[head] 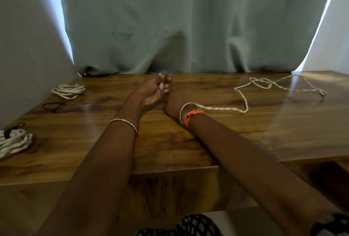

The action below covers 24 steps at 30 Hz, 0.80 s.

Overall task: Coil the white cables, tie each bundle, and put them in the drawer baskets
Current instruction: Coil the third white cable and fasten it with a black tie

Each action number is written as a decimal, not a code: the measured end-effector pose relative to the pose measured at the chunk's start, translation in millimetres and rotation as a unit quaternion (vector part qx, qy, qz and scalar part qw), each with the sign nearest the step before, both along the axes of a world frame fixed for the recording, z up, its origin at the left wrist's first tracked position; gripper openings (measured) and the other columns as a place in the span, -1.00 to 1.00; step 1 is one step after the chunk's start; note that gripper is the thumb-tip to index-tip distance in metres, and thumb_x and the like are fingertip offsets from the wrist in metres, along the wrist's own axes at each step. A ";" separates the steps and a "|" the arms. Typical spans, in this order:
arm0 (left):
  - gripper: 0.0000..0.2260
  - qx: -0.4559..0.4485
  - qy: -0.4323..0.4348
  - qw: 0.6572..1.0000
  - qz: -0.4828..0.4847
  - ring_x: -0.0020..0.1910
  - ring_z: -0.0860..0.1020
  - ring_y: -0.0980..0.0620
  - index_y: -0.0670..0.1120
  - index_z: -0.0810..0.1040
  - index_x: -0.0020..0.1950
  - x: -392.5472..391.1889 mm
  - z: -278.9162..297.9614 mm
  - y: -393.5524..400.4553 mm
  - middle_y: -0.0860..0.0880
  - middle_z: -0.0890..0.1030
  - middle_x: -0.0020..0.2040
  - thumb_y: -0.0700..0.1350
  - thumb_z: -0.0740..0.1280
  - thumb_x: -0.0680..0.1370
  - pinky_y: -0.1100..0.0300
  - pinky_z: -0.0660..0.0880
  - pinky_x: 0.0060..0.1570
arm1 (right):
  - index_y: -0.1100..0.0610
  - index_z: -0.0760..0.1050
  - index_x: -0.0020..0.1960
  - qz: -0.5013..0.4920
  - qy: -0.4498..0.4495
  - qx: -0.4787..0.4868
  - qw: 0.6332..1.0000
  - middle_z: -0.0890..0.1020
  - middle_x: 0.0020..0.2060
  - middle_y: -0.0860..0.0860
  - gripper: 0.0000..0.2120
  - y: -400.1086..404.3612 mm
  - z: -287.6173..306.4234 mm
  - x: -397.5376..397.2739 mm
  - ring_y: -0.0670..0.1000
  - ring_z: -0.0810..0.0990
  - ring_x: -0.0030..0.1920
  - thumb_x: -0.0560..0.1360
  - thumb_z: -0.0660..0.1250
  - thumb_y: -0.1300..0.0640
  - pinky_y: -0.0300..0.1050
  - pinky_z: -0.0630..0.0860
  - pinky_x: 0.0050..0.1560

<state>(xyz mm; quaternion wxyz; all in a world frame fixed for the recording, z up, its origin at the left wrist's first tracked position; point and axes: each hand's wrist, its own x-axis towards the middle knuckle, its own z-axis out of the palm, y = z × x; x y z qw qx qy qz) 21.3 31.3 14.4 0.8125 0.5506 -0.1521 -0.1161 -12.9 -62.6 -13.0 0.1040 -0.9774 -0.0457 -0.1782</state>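
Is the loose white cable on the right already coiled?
No, the loose white cable sprawls uncoiled across the wooden table.

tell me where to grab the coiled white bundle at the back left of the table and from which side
Take the coiled white bundle across its whole stack of loops at the middle of the long oval, coming from above with fingers on the near and far sides. It lies flat on the table and looks untied, so pinching one strand would likely let the coil spill open.

No text, label, brand, number or sign can be read anywhere here (the wooden table (245,137) and the curtain (188,18) both show plain surfaces).
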 end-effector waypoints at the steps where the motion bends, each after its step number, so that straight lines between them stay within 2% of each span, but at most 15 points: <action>1: -0.77 0.019 -0.020 1.000 0.013 -0.58 0.36 0.21 -0.25 0.44 0.04 0.7 -2.0 0.4 -0.01 0.48 -0.25 -0.26 0.00 0.65 0.37 0.33 -0.57 | 0.21 0.49 0.15 -0.003 -0.006 -0.017 1.000 0.57 0.15 0.16 -0.75 0.2 0.1 -7.4 0.15 0.53 0.15 0.56 0.13 0.18 -0.05 0.43 0.10; 3: -0.76 0.020 -0.047 0.998 0.027 -0.61 0.27 0.21 -0.16 0.37 0.23 2.4 -4.6 1.3 0.02 0.42 -0.25 -0.29 0.00 0.64 0.37 0.24 -0.59 | 0.21 0.49 0.15 0.010 -0.031 -0.047 0.998 0.56 0.16 0.17 -0.75 2.6 -0.8 -21.4 0.16 0.53 0.16 0.57 0.13 0.19 -0.03 0.43 0.10; 5: -0.63 -0.001 -0.053 0.998 0.026 -0.62 0.22 0.21 0.04 0.31 0.28 5.5 -4.4 2.4 0.05 0.40 -0.29 -0.34 0.01 0.61 0.36 0.18 -0.60 | 0.20 0.49 0.15 0.030 -0.045 -0.071 0.996 0.56 0.15 0.16 -0.76 8.9 -1.9 -36.7 0.17 0.52 0.16 0.57 0.13 0.20 -0.03 0.43 0.08; 7: -0.60 0.016 -0.032 0.999 0.018 -0.62 0.19 0.21 0.10 0.34 0.14 5.7 -3.0 2.9 0.06 0.39 -0.35 -0.38 -0.01 0.58 0.36 0.13 -0.62 | 0.19 0.50 0.14 0.044 -0.056 -0.077 0.994 0.56 0.14 0.14 -0.76 16.8 -4.3 -51.0 0.16 0.53 0.15 0.57 0.12 0.20 -0.04 0.44 0.06; 9: -0.72 0.067 -0.004 0.998 0.005 -0.66 0.15 0.22 -0.02 0.35 -0.11 4.4 -3.5 3.0 0.07 0.32 -0.45 -0.32 -0.05 0.59 0.39 0.06 -0.68 | 0.18 0.49 0.16 0.048 -0.061 -0.070 0.994 0.56 0.15 0.13 -0.76 20.0 -3.8 -62.7 0.17 0.54 0.15 0.58 0.12 0.20 -0.03 0.45 0.05; 10: -0.73 0.102 0.009 0.995 0.011 -0.69 0.13 0.22 -0.07 0.35 -0.17 4.3 -5.0 3.2 0.08 0.28 -0.52 -0.25 -0.06 0.62 0.40 0.02 -0.71 | 0.17 0.49 0.17 0.046 -0.068 -0.068 0.994 0.56 0.14 0.12 -0.76 19.1 -3.2 -67.6 0.17 0.54 0.15 0.58 0.13 0.20 -0.03 0.45 0.04; 13: -0.67 0.189 0.022 0.980 0.060 -0.71 0.09 0.22 -0.13 0.40 -0.17 6.1 -10.8 1.5 0.11 0.21 -0.64 -0.12 -0.08 0.65 0.47 -0.01 -0.68 | 0.15 0.52 0.09 0.052 -0.087 -0.050 0.994 0.59 0.06 0.12 -0.81 4.1 3.0 -79.9 0.16 0.56 0.07 0.53 0.20 0.17 -0.05 0.43 -0.08; 15: -0.68 0.195 0.015 0.978 0.069 -0.68 0.15 0.19 -0.13 0.36 -0.24 5.9 -13.8 -2.6 0.11 0.23 -0.65 -0.15 -0.06 0.64 0.45 0.07 -0.65 | 0.14 0.52 -0.05 0.081 -0.084 -0.014 0.993 0.61 -0.06 0.12 -0.87 -9.4 5.5 -88.2 0.13 0.56 -0.07 0.51 0.23 0.12 -0.10 0.33 -0.22; 17: -0.68 0.172 0.009 0.984 0.049 -0.58 0.29 0.12 -0.14 0.35 -0.29 1.4 -14.6 -9.5 0.06 0.35 -0.63 -0.19 -0.03 0.62 0.36 0.27 -0.56 | 0.10 0.46 -0.15 0.131 -0.061 0.017 0.989 0.60 -0.15 0.09 -0.87 -17.8 3.0 -96.4 0.08 0.53 -0.17 0.52 0.24 0.06 -0.14 0.27 -0.25; 19: -0.65 0.094 0.036 0.995 -0.004 -0.52 0.41 0.10 -0.16 0.38 -0.29 -4.1 -11.3 -14.2 0.01 0.47 -0.55 -0.17 -0.02 0.64 0.33 0.40 -0.49 | 0.11 0.44 -0.15 0.165 -0.036 0.006 0.986 0.59 -0.16 0.08 -0.80 -21.3 -2.6 -101.2 0.07 0.53 -0.20 0.56 0.19 0.01 -0.12 0.30 -0.24; 21: -0.64 0.001 0.064 0.997 -0.040 -0.58 0.39 0.17 -0.17 0.41 -0.23 -6.1 -2.5 -14.3 0.02 0.47 -0.52 -0.13 -0.04 0.66 0.40 0.35 -0.57 | 0.14 0.48 -0.08 0.158 -0.038 -0.024 0.986 0.59 -0.10 0.11 -0.79 -25.0 -6.0 -100.8 0.12 0.56 -0.14 0.57 0.15 0.04 -0.10 0.31 -0.22; 24: -0.70 -0.052 0.039 0.997 -0.034 -0.64 0.31 0.21 -0.20 0.46 -0.03 -4.1 5.7 -12.0 0.07 0.45 -0.52 -0.15 -0.04 0.66 0.42 0.21 -0.67 | 0.16 0.52 -0.01 0.115 -0.044 -0.050 0.991 0.60 -0.05 0.14 -0.82 -31.5 -1.7 -95.1 0.17 0.56 -0.07 0.54 0.19 0.10 -0.12 0.26 -0.22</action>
